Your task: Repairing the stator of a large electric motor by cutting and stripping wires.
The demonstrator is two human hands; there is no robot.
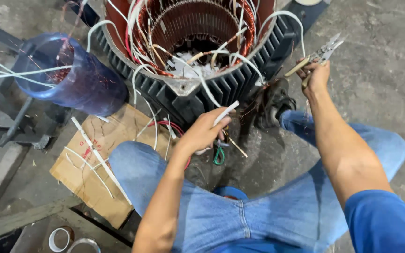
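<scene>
Head view: the left hand (202, 133) pinches a white sleeve tube (225, 113) just below the finned motor stator (193, 56) — the right hand (316, 75) is closed around pliers (322, 54), raised beside the housing.

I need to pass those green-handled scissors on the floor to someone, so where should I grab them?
Take the green-handled scissors by the handle loops, coming from above. The loops lie in the open between the knees, while the blade end is hidden under the left hand, whose fingers hold a white sleeve.
</scene>
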